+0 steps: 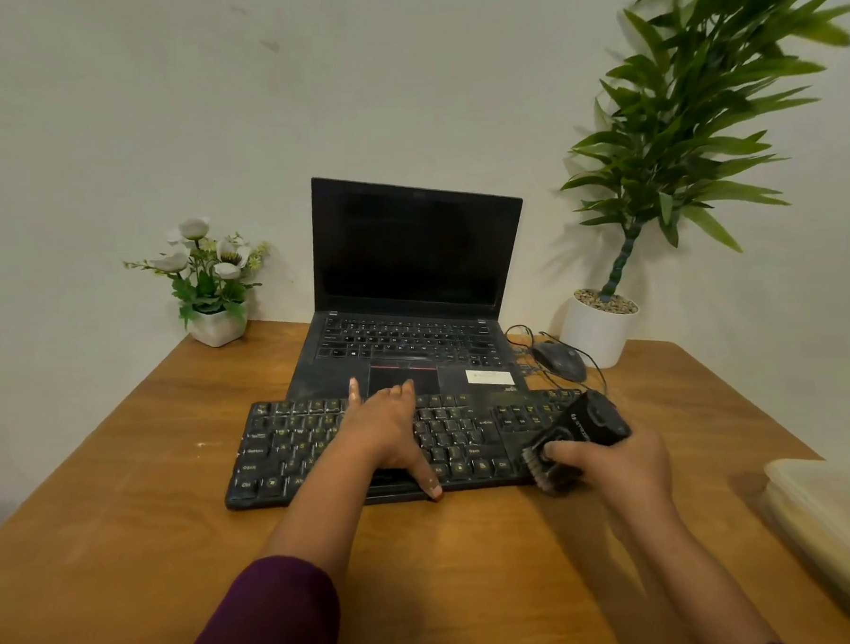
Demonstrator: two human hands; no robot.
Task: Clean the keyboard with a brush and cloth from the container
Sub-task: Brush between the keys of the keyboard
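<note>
Black keyboard (pixel 282 447) lies on the wooden worktop (pixel 127 509), just in front of the open laptop (pixel 411 293). My left hand (pixel 384 425) rests flat on the keyboard's middle, fingers spread wide, thumb at its near edge. My right hand (pixel 617 464) grips the black brush (pixel 574 437) at the keyboard's right end, bristles at its near corner. Pale plastic container (pixel 832 512) sits well right of the keyboard.

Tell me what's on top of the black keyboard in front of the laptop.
The left hand lies flat across the middle of the keyboard, hiding the keys beneath it. The right hand holds a brush over the right front corner, covering that part too.
</note>
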